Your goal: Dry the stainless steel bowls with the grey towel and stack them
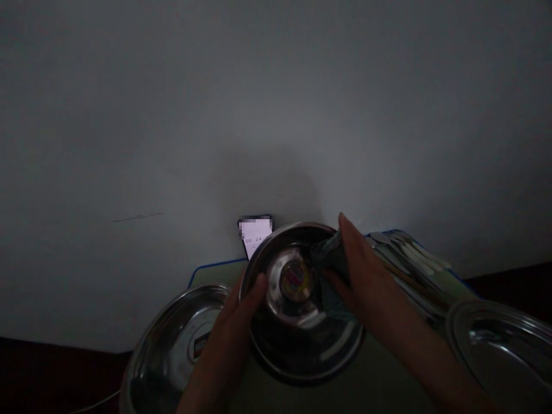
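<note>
With twelve at the top of the view, a bowl [297, 357] is sitting just below the centre, between the hands above the table [388, 382], its shiny inside facing the camera and a round label [295, 280] showing at its bottom. The left hand [238, 315] is gripping the bowl at nine o'clock, its thumb pressing inside the rim; the other fingers are disappearing behind the bowl, so I cannot tell how they are lying. At two o'clock the right hand [368, 279] is pinching a cloth [331, 261] between thumb and fingers, and the cloth is touching the bowl's inner wall.

Around the bowl, a phone [257, 227] is standing at eleven o'clock near the wall [276, 103], its lit screen showing "00:24" and its lower part hiding behind the rim. A larger basin [157, 351] is lying at eight o'clock, partly behind the left forearm. Cutlery [407, 250] is fanning out at two o'clock, beyond the right hand, and a wide dish [500, 336] is resting at four o'clock, running out of view.
</note>
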### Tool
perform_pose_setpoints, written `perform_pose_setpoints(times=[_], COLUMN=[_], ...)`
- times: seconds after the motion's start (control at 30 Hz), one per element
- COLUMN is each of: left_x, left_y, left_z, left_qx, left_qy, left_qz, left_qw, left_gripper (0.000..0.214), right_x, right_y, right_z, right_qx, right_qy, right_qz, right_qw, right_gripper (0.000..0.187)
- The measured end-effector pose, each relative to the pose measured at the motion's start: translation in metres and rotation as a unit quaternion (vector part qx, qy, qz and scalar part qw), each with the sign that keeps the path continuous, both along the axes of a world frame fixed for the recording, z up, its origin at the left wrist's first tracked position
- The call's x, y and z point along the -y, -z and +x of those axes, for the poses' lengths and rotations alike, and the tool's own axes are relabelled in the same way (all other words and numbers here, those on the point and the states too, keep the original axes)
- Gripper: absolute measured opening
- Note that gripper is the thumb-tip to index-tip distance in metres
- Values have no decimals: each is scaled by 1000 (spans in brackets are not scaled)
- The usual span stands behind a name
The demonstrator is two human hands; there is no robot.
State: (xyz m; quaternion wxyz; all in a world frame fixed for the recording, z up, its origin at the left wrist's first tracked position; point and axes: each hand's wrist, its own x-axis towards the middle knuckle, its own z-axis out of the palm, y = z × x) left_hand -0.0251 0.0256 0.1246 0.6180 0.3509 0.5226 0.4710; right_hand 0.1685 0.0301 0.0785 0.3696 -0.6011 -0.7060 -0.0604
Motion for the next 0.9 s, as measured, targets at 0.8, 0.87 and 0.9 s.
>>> perform_pose_setpoints(times=[0.8,0.87,0.9], left_x=[-6,-4,-3], left_y=[-14,-15,-15], left_z=[8,6,4], left_qx=[110,78,62], left_qy=[-107,-108,-108], left_qz=[-66,-37,-22], left_qw=[986,990,992], left_gripper=[31,33,34], right_x=[1,1,2], right_y=[-2,0,1], right_z=[-6,-8,-10], right_qx=[-101,-111,-114], right_qy=[-6,-27,-35], right_qz=[16,9,7], right_qw=[995,993,993], right_gripper=[59,63,67])
